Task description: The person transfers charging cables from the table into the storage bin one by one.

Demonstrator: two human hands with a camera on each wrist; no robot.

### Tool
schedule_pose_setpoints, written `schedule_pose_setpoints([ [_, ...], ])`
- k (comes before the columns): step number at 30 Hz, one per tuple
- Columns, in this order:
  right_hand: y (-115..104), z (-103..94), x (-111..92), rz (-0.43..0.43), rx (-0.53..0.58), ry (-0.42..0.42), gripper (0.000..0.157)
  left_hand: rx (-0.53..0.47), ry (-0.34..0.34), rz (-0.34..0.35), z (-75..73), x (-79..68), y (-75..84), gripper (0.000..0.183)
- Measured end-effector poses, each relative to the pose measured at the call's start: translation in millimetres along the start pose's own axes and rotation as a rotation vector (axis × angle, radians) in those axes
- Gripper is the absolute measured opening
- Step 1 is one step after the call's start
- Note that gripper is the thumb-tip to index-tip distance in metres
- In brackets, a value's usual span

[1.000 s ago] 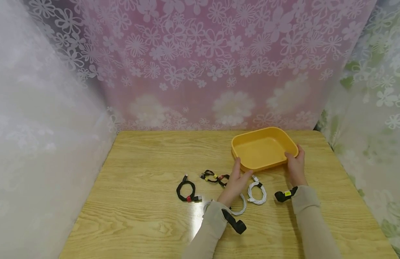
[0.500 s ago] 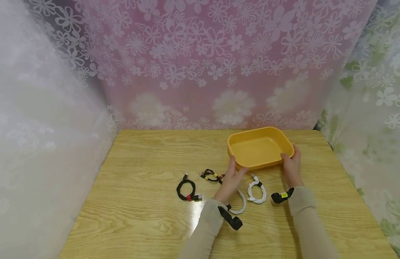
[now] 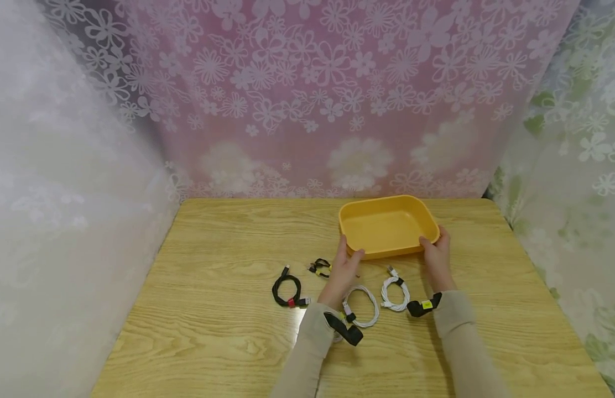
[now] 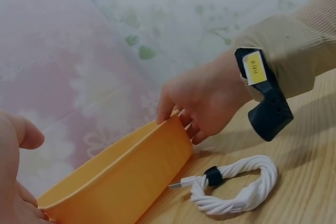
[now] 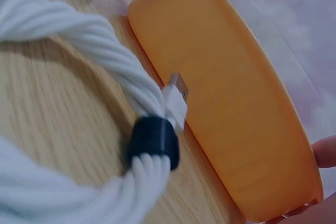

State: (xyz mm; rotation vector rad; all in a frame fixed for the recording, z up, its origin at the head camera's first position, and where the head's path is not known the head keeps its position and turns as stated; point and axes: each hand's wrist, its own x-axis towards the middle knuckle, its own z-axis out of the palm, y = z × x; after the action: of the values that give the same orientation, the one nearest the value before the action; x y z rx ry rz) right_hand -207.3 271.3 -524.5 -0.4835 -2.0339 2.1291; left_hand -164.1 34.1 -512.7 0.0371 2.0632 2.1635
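Observation:
Both hands are at a yellow plastic tray (image 3: 389, 231) with raised walls and rounded corners. My left hand (image 3: 341, 273) holds its near left corner, the thumb at the front rim and the other fingers along the left side. Gripping the near right corner, my right hand (image 3: 438, 262) has its thumb over the rim and its fingers round the outside wall. Just in front of the tray lies a coiled white USB cable (image 4: 236, 184) with a black strap. Another white cable coil (image 3: 362, 307) lies beside the left wrist.
A black cable coil (image 3: 286, 287) with a red strap lies at the left. Nearer the tray is a smaller black cable (image 3: 319, 267) with yellow bands, partly hidden by the left hand. The wooden table (image 3: 208, 331) ends at a pink floral curtain (image 3: 307, 110).
Both hands have slid the tray to the left along the far part of the table. The left hand now covers part of the banded black cable and shows more of the middle white coil.

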Motion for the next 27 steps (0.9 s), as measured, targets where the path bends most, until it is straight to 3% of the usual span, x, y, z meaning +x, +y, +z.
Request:
schedule_pose_setpoints([
  [15,0,33.7,-17,0.028,0.041,-0.051,0.063,-0.021,0.074,-0.008,-32.7,6.0,7.8,0.073],
  [27,3,64.8,-33,0.029,0.227,-0.118,0.066,0.036,0.135,-0.055,-63.0,11.9,9.1,0.076],
])
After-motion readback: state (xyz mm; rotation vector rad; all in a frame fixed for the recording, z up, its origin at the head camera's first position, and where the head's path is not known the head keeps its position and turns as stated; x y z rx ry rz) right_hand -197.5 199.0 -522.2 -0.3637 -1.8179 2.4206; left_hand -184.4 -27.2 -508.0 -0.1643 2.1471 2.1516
